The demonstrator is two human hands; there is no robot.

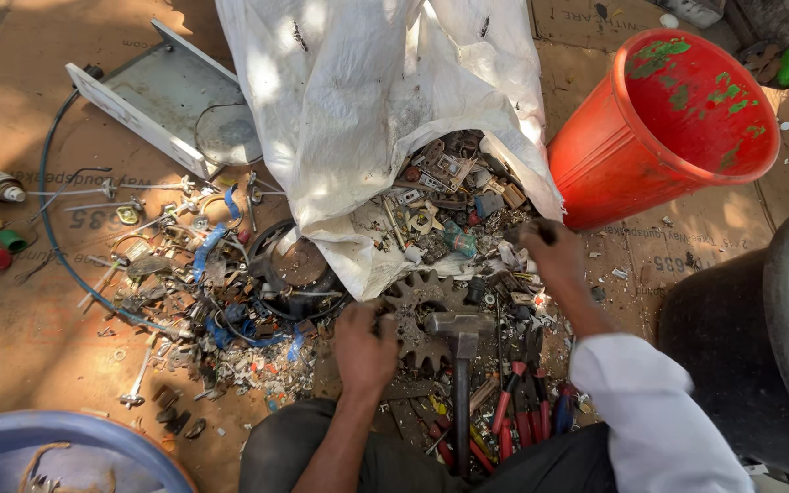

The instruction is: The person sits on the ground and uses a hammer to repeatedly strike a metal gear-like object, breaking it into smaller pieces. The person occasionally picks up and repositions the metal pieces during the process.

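Left hand (364, 349) closed around a rusty gear (422, 315); right hand (550, 256), at 2 o'clock, pinches scrap from the sack (367, 100). Best to steady the gear firmly.

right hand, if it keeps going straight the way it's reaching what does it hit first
The right hand points up toward the open mouth of the white sack, so it would probably meet the scrap metal pile spilling from it first; depth is unclear.
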